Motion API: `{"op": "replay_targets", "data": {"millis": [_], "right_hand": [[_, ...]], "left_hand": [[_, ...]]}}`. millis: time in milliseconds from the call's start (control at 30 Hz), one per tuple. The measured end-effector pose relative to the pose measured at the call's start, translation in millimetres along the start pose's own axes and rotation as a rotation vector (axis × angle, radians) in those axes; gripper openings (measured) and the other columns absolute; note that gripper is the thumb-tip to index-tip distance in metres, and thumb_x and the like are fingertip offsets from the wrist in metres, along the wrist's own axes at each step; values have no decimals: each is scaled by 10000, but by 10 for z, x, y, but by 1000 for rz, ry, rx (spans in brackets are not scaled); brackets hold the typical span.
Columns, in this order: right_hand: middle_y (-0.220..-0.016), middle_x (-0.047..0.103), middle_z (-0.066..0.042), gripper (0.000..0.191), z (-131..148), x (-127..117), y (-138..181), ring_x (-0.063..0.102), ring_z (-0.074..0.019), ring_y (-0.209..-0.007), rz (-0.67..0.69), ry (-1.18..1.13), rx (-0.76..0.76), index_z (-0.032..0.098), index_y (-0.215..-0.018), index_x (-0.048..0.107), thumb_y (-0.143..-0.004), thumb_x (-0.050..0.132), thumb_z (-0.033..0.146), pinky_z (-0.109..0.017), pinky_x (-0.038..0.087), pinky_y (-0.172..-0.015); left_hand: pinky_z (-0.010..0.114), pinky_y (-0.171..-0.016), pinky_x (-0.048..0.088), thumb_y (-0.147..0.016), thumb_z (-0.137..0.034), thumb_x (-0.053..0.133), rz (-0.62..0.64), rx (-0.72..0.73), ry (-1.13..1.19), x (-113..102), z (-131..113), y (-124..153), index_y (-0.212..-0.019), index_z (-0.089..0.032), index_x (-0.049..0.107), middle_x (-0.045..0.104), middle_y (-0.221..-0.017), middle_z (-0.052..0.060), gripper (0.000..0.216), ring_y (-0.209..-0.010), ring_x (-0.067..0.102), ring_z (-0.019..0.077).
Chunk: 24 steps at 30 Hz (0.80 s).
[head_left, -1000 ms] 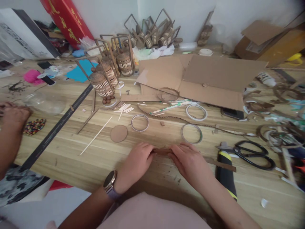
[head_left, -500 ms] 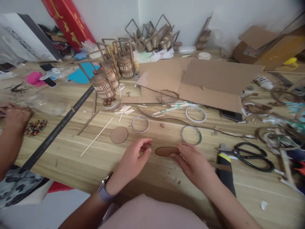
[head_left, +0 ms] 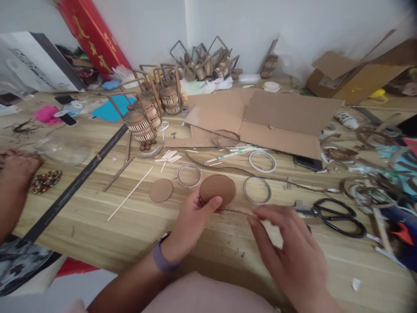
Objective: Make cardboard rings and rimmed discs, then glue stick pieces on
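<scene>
My left hand (head_left: 189, 224) pinches a round brown cardboard disc (head_left: 217, 189) by its lower edge and holds it tilted up above the wooden table (head_left: 97, 217). A thin brown strip (head_left: 239, 210) trails from the disc toward my right hand (head_left: 286, 252), which is blurred, with its fingers spread; whether they touch the strip I cannot tell. A smaller cardboard disc (head_left: 160, 190) lies flat to the left. Two rings (head_left: 189, 175) (head_left: 257, 190) lie on either side of the held disc.
Black scissors (head_left: 339, 216) lie at the right, flattened cardboard (head_left: 276, 117) behind, small slatted lantern models (head_left: 143, 117) at the back left. A long black ruler (head_left: 78, 182) crosses the left side. Another person's hand (head_left: 14, 171) rests at the far left by coloured beads (head_left: 44, 180).
The disc passed from my right hand to my left, which raised it so its face shows. My right hand pulled back toward me. The view tilted slightly.
</scene>
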State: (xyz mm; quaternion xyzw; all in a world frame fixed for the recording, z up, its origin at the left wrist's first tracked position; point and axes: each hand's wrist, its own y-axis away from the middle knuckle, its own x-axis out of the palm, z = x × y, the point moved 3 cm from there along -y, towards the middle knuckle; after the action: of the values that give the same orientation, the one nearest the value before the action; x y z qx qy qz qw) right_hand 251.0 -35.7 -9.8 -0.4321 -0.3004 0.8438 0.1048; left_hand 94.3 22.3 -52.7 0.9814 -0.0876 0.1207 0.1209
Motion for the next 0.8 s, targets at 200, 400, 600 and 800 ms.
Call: {"op": "replay_targets", "data": {"millis": [200, 400, 600, 800], "right_hand": [[-668, 667, 1, 162, -75, 325, 129, 628, -131, -512, 259, -490, 360, 207, -998, 626, -915, 549, 322, -220, 515, -461], [-578, 629, 12, 261, -214, 394, 69, 606, -129, -486, 76, -706, 610, 203, -776, 594, -829, 643, 454, -220, 509, -454], [-554, 653, 10, 241, -268, 305, 76, 628, -151, -495, -12, -632, 642, 202, -895, 630, -817, 669, 426, -227, 496, -449], [-539, 665, 7, 184, -316, 300, 86, 644, -150, -505, 3, -658, 693, 194, -840, 636, -801, 676, 369, -221, 511, -476]], "left_hand": [[214, -638, 533, -727, -341, 787, -66, -24, 290, -20, 35, -59, -1068, -187, 662, 717, -901, 16, 395, -777, 663, 148], [228, -673, 541, -767, -329, 764, 8, -61, 319, 31, 87, -19, -985, -182, 657, 723, -956, 29, 284, -819, 673, 162], [246, -697, 535, -765, -357, 771, 52, -114, 297, 26, 198, -4, -966, -181, 654, 714, -906, 21, 292, -819, 652, 164], [192, -599, 458, -785, -478, 724, -32, -52, 200, -29, 206, -7, -888, -172, 650, 668, -852, 10, 331, -757, 560, 128]]}}
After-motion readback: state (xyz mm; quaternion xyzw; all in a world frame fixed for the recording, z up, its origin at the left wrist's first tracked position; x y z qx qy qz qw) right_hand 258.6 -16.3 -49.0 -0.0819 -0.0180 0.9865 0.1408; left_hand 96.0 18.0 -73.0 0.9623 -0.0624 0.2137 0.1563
